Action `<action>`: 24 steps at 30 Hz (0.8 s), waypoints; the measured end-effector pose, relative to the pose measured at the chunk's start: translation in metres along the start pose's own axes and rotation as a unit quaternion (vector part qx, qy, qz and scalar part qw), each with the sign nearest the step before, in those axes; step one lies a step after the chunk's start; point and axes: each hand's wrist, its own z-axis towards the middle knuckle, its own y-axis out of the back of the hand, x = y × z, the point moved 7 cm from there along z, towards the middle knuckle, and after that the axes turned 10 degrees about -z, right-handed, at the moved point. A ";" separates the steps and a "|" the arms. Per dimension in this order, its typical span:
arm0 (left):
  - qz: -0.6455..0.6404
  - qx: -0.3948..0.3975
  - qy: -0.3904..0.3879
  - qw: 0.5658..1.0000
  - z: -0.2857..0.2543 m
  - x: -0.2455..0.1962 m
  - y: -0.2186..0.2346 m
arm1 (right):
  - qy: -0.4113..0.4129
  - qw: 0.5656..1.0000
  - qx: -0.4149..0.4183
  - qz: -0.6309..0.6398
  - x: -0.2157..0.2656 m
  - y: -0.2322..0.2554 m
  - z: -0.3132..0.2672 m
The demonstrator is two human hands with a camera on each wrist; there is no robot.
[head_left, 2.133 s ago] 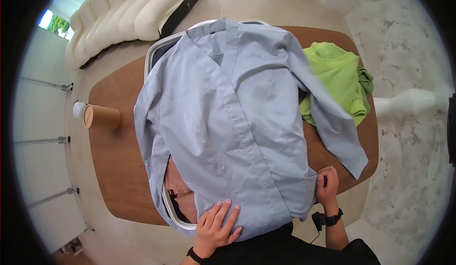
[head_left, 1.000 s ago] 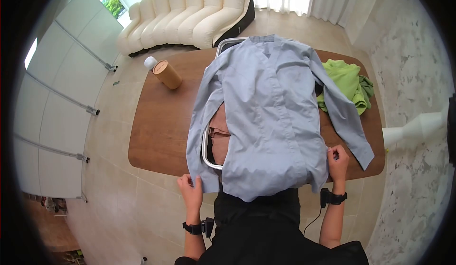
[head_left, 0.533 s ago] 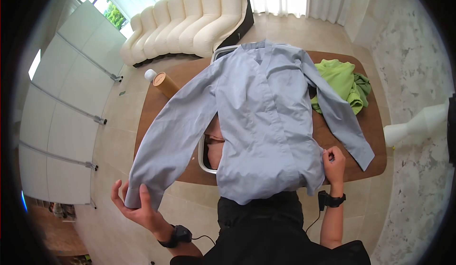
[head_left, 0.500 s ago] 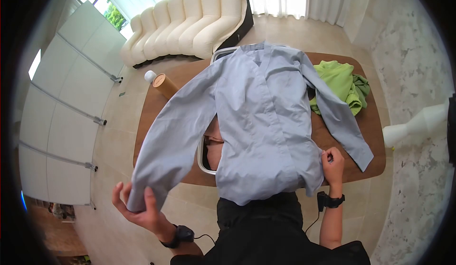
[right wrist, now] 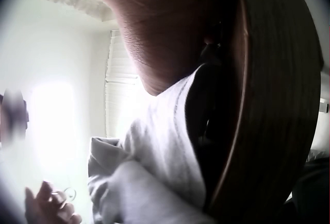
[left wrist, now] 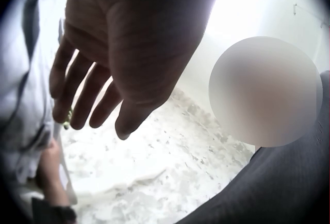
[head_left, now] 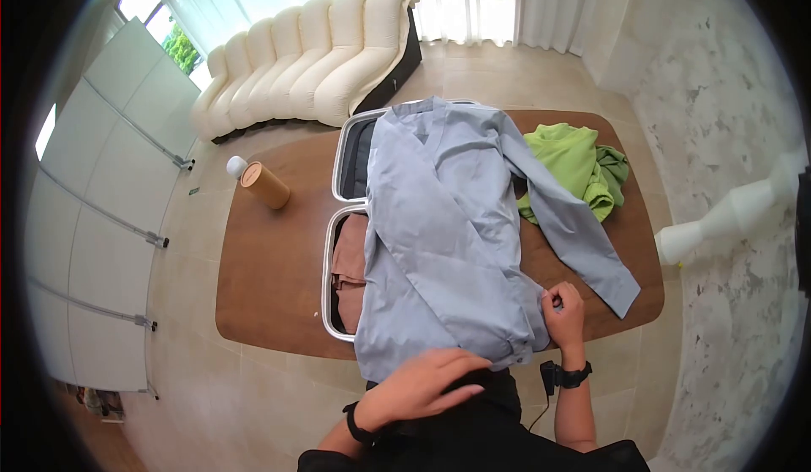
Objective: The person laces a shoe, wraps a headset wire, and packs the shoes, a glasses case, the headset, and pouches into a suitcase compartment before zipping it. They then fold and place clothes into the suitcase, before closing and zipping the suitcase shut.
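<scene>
A light grey-blue long-sleeved shirt (head_left: 456,210) lies front up over an open suitcase (head_left: 327,273) on the table. One sleeve is folded diagonally across its front; the other stretches out to the right. My left hand (head_left: 432,381) hovers by the bottom hem, palm down, its fingers extended and holding nothing. In the left wrist view, the fingers of that hand (left wrist: 139,54) are spread and straight. My right hand (head_left: 564,313) pinches the shirt's lower right edge beside the table edge. Cloth runs out from under this hand (right wrist: 165,33) in the right wrist view; its fingertips are hidden.
Folded pinkish-brown clothing (head_left: 348,261) shows in the suitcase's near half. Green garments (head_left: 574,168) are heaped at the table's right. A brown cylindrical container (head_left: 266,186) and a white round-topped object (head_left: 236,167) stand at the left of the wooden table (head_left: 270,278).
My left hand held one sleeve out to the left; it has brought it across the shirt front and let go, ending near the hem. My right hand keeps its pinch on the edge.
</scene>
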 end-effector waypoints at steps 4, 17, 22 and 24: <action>0.137 -0.164 0.091 0.973 -0.020 0.021 0.056 | -0.043 0.998 0.012 0.054 0.000 0.001 0.000; 0.340 -0.291 0.213 0.869 0.004 0.097 0.225 | 0.050 0.973 0.221 0.038 0.069 0.009 -0.012; 0.419 -0.220 0.247 0.846 0.029 0.111 0.235 | 0.033 0.963 0.260 0.065 0.070 0.022 -0.017; 0.386 -0.226 0.255 0.857 0.033 0.117 0.235 | -0.004 0.958 0.272 0.087 0.064 0.024 -0.019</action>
